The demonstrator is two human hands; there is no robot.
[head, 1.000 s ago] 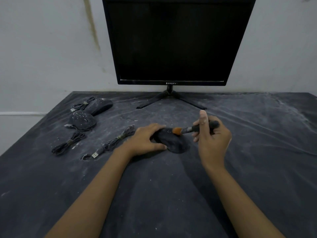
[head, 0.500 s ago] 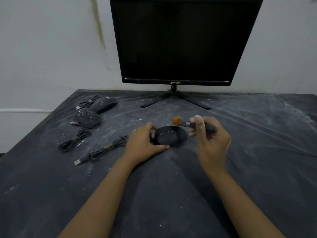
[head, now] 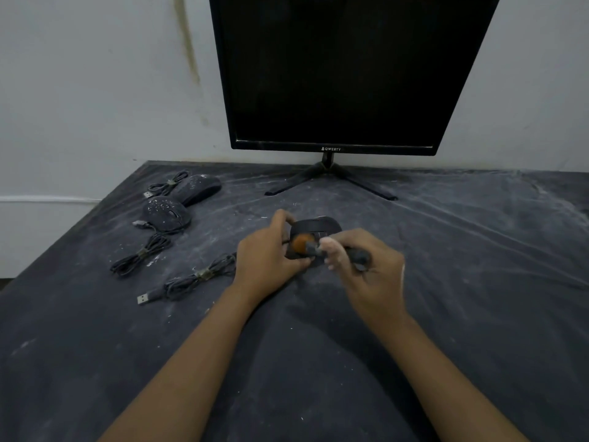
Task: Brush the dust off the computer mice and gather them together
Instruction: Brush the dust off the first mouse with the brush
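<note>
On the dusty dark table (head: 446, 314), the left hand (head: 267, 256) has its grip wrapped round a black plastic mouse (head: 318, 226). The right hand (head: 369, 266) has its grip pinching an orange-bristled brush (head: 301, 244). Two dust-speckled black mice (head: 167, 213) apparently await brushing.

Left hand (head: 266, 261), right hand (head: 373, 275), both curled.

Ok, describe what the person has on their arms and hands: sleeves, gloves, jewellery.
Nothing worn that shows. The left forearm and right forearm are bare to the picture's edge, no sleeves or cuffs. The left hand and right hand are bare too: no gloves, watch, rings or bands visible.
</note>
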